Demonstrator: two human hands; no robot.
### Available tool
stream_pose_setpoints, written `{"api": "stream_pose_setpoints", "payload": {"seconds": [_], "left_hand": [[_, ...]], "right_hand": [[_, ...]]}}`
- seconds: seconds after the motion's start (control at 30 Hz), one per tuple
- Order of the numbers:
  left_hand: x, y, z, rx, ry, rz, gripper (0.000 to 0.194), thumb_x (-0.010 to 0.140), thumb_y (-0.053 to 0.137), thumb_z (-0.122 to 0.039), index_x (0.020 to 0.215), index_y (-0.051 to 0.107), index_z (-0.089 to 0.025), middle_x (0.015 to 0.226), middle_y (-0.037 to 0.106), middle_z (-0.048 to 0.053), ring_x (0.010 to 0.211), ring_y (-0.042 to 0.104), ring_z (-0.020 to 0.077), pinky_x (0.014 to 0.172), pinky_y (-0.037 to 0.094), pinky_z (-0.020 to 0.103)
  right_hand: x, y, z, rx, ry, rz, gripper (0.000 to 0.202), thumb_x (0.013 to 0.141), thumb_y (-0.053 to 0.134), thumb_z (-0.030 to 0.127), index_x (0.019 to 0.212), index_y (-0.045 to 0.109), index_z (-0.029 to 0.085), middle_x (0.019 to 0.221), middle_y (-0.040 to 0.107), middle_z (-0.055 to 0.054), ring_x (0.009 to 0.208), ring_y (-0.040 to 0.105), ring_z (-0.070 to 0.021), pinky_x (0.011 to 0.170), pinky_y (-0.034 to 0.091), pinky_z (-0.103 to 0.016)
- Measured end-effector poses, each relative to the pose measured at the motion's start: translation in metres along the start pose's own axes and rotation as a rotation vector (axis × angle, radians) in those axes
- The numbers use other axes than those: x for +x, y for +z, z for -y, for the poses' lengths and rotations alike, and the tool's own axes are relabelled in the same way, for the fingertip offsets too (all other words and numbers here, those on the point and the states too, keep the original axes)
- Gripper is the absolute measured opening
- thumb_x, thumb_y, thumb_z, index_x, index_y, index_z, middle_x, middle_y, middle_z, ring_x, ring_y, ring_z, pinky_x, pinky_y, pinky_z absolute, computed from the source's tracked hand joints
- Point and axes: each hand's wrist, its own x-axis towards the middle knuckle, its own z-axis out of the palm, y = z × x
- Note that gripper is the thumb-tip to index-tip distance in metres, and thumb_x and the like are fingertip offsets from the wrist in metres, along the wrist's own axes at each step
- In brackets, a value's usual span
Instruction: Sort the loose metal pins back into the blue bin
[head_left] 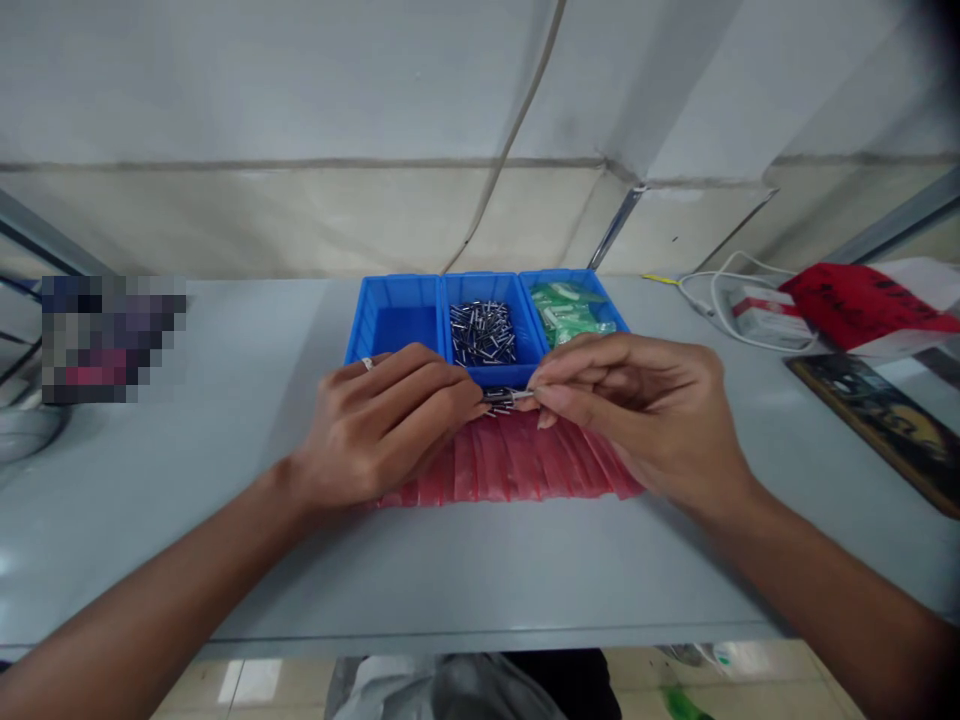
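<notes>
My right hand (652, 415) is closed in a pinch on a slim silver metal pin (523, 394). My left hand (397, 430) lies to the left, knuckles up, its fingers bent and pressed together. Its fingertips meet the dark end of the small metal pieces (497, 404) between the hands; what they grip is partly hidden. Under both hands spreads a row of pleated pink plastic strips or bags (510, 465). Just behind stands a blue bin with three compartments (491, 376). Its middle one holds many short dark and silver metal pins (484, 333).
Green plastic packets (566, 312) fill the bin's right compartment. On the right lie a white cable (712, 310), a small red-and-white box (769, 312), a red bag (870, 305) and a dark patterned flat item (885, 425). A blurred-out item (112, 335) is at the left.
</notes>
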Motion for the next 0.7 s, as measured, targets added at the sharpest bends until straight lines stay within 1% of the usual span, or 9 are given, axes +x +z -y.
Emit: {"api": "stream_pose_setpoints", "payload": {"seconds": [0.1, 0.17, 0.23, 0.3, 0.37, 0.43, 0.5, 0.57, 0.7], "left_hand": [[-0.001, -0.001, -0.001, -0.023, -0.021, -0.021, 0.009, 0.092, 0.068, -0.014, 0.101, 0.067, -0.014, 0.091, 0.078, 0.006, 0.086, 0.074, 0.0201, 0.067, 0.057, 0.030], [-0.003, -0.001, 0.000, -0.041, -0.098, -0.055, 0.015, 0.093, 0.065, -0.016, 0.108, 0.068, -0.012, 0.096, 0.078, 0.008, 0.089, 0.073, 0.0220, 0.072, 0.058, 0.033], [-0.004, -0.001, 0.001, -0.036, -0.192, -0.066, 0.020, 0.094, 0.062, -0.016, 0.113, 0.068, -0.012, 0.099, 0.077, 0.010, 0.090, 0.072, 0.0220, 0.074, 0.058, 0.034], [-0.004, 0.000, 0.003, 0.000, -0.232, -0.050, 0.019, 0.093, 0.063, -0.014, 0.111, 0.068, -0.013, 0.098, 0.076, 0.008, 0.086, 0.071, 0.0199, 0.071, 0.057, 0.032], [-0.003, 0.002, 0.004, 0.025, -0.227, -0.028, 0.016, 0.091, 0.065, -0.011, 0.106, 0.068, -0.014, 0.096, 0.076, 0.006, 0.083, 0.070, 0.0179, 0.069, 0.057, 0.030], [-0.002, 0.005, 0.005, 0.037, -0.224, 0.001, 0.014, 0.090, 0.065, -0.011, 0.103, 0.068, -0.015, 0.096, 0.076, 0.005, 0.083, 0.070, 0.0173, 0.070, 0.058, 0.030], [-0.001, 0.008, 0.006, 0.041, -0.240, 0.045, 0.014, 0.092, 0.065, -0.013, 0.105, 0.068, -0.015, 0.102, 0.076, 0.006, 0.089, 0.070, 0.0192, 0.074, 0.060, 0.031], [-0.002, 0.012, 0.007, 0.049, -0.266, 0.105, 0.021, 0.094, 0.064, -0.017, 0.114, 0.068, -0.014, 0.114, 0.075, 0.010, 0.101, 0.071, 0.0242, 0.081, 0.063, 0.037], [-0.008, 0.020, 0.009, 0.038, -0.287, 0.227, 0.033, 0.100, 0.060, -0.025, 0.130, 0.064, -0.013, 0.142, 0.063, 0.017, 0.131, 0.061, 0.0333, 0.101, 0.061, 0.050]], "right_hand": [[0.001, -0.001, -0.001, -0.039, -0.008, -0.028, 0.013, 0.085, 0.081, 0.018, 0.093, 0.080, 0.028, 0.090, 0.080, 0.001, 0.073, 0.076, -0.0148, 0.066, 0.067, -0.027], [0.004, -0.003, 0.000, -0.024, -0.020, -0.074, 0.015, 0.087, 0.079, 0.018, 0.097, 0.079, 0.028, 0.093, 0.080, 0.001, 0.083, 0.078, -0.0175, 0.075, 0.069, -0.031], [0.006, -0.006, 0.001, 0.023, -0.033, -0.066, 0.024, 0.091, 0.075, 0.016, 0.111, 0.077, 0.029, 0.115, 0.079, -0.001, 0.106, 0.077, -0.0220, 0.090, 0.068, -0.039], [0.008, -0.009, 0.003, 0.012, -0.031, 0.005, 0.032, 0.095, 0.069, 0.016, 0.124, 0.073, 0.031, 0.135, 0.071, -0.002, 0.116, 0.073, -0.0240, 0.093, 0.067, -0.042], [0.008, -0.013, 0.003, -0.147, -0.070, 0.089, 0.029, 0.097, 0.066, 0.017, 0.122, 0.074, 0.029, 0.127, 0.076, -0.003, 0.103, 0.078, -0.0209, 0.083, 0.069, -0.036], [0.007, -0.015, -0.003, -0.468, -0.237, 0.182, 0.021, 0.097, 0.065, 0.017, 0.114, 0.077, 0.024, 0.105, 0.081, -0.004, 0.087, 0.078, -0.0184, 0.076, 0.067, -0.033], [0.005, -0.014, -0.012, -0.845, -0.443, 0.323, 0.021, 0.096, 0.065, 0.012, 0.112, 0.077, 0.019, 0.102, 0.081, -0.006, 0.090, 0.077, -0.0211, 0.082, 0.065, -0.037], [0.003, -0.012, -0.023, -1.113, -0.549, 0.464, 0.026, 0.096, 0.063, 0.009, 0.118, 0.074, 0.017, 0.110, 0.079, -0.009, 0.100, 0.075, -0.0249, 0.087, 0.064, -0.042], [0.003, -0.008, -0.036, -1.202, -0.556, 0.520, 0.029, 0.096, 0.061, 0.007, 0.122, 0.071, 0.017, 0.106, 0.076, -0.008, 0.098, 0.073, -0.0229, 0.085, 0.064, -0.039]]}}
